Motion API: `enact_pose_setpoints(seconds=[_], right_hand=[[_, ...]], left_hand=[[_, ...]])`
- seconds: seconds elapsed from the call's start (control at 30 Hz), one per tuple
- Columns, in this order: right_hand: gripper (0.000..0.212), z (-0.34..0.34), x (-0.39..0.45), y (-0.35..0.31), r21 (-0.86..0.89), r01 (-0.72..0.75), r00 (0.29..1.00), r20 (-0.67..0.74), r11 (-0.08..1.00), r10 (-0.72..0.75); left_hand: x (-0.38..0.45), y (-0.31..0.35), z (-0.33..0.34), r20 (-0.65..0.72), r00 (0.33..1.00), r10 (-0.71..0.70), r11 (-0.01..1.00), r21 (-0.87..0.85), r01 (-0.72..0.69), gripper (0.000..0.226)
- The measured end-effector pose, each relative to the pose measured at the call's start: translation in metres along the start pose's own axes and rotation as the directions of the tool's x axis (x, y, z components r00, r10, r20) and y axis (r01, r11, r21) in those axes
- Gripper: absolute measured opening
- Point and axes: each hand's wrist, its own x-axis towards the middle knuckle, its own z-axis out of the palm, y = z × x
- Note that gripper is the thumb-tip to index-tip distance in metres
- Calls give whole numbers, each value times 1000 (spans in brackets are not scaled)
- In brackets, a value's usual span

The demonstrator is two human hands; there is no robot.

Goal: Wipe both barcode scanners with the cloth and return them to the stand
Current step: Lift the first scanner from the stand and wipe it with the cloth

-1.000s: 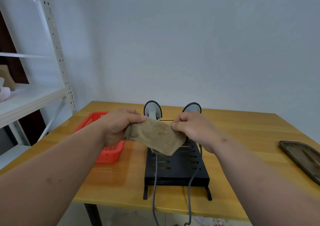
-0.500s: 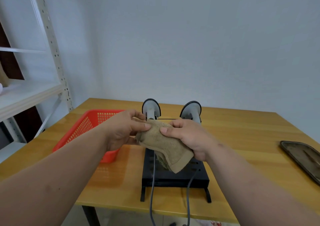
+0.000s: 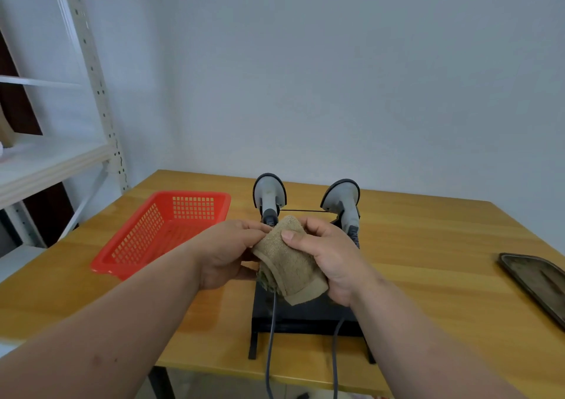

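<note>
While pinching the near-left edge of a folded tan terry cloth (image 3: 287, 261) between thumb and fingers, left hand (image 3: 226, 252) curled, its palm side hidden; right hand (image 3: 328, 258) wrapped over the cloth's right side, thumb pressed flat on top. Underneath, largely covered by cloth and hands, a black slotted metal stand (image 3: 305, 316), only its front lip and legs plain. Upright at its back, left grey barcode scanner (image 3: 269, 195) and right grey barcode scanner (image 3: 342, 200), handles partly masked. Two grey cables (image 3: 270, 337) trailing off the wooden table (image 3: 428, 276), cut by the bottom edge. Left: red plastic mesh basket (image 3: 159, 233). Far right: dark tray (image 3: 538, 279), cropped.
</note>
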Motion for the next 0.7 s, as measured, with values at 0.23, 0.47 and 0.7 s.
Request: enact_pose_setpoints(seconds=[0.23,0.47,0.7], right_hand=[[8,-7,5,-9,0,4,986,-165,1000,-4],[11,-17,0,-32,-109,46,974,-218,993,-69],[15,-49,-8,-49,-97,56,912,-401,994,-90]], left_hand=[[1,-2,-17,-136,991,22,998,62,-13,14],[6,3,-17,-279,952,123,992,74,-107,16],[4,15,6,-238,954,180,979,141,-150,20]])
